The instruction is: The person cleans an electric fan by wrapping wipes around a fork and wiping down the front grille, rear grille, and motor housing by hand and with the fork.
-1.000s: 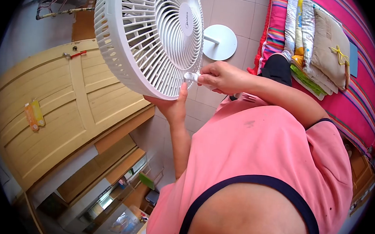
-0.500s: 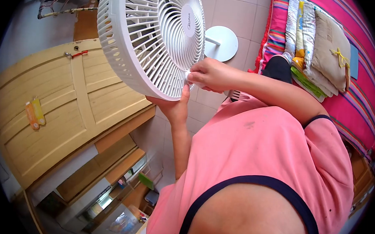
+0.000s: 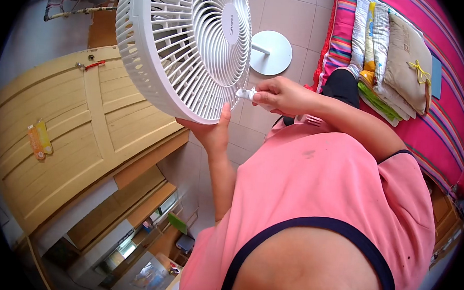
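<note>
A white fan head (image 3: 195,48) with a slatted grille faces me, tilted. My left hand (image 3: 214,131) is wrapped round its lower rim, the thumb up against the front edge. In my right hand (image 3: 282,95) a small white cloth (image 3: 246,94) is pinched between thumb and fingers. The cloth's tip sticks out toward the grille's lower right edge; whether it touches the grille I cannot tell. Behind the fan, a round white base (image 3: 271,52) with a short pole stands on the tiled floor.
A wooden door (image 3: 70,131) fills the left side, with shelves below it. At the right is a bed (image 3: 442,140) with a pink striped cover, bearing folded cloths (image 3: 371,42) and a beige cushion (image 3: 406,65).
Half a second ago the cloth was against the grille; now my right hand has drawn back to the right with it. My left hand has kept its hold on the rim.
</note>
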Available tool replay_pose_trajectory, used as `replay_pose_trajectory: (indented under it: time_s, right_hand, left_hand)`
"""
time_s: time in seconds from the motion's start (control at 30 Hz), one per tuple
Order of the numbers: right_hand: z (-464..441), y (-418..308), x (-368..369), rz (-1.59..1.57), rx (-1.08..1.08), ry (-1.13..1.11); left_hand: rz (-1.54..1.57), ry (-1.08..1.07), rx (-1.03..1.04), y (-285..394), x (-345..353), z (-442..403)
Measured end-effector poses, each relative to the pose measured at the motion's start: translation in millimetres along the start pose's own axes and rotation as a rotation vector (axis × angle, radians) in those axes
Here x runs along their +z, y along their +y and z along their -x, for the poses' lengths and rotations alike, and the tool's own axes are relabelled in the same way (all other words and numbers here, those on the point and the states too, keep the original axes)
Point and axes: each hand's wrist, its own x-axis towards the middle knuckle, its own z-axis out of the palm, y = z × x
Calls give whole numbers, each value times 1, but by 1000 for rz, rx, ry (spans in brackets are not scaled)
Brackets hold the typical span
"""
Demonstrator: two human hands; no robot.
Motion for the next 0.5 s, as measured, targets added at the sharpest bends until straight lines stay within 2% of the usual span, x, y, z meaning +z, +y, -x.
replay_pose_trajectory:
  time_s: [0.13, 0.33, 0.5]
  right_hand:
    - [-11, 11, 5, -8, -135, 28]
    - [-28, -1, 11, 56, -134, 19]
    - [-36, -18, 8, -40, -11, -77]
  left_hand:
    - [80, -7, 4, -7, 1, 1]
    - [72, -13, -2, -4, 2, 0]
    - [140, -34, 18, -3, 2, -3]
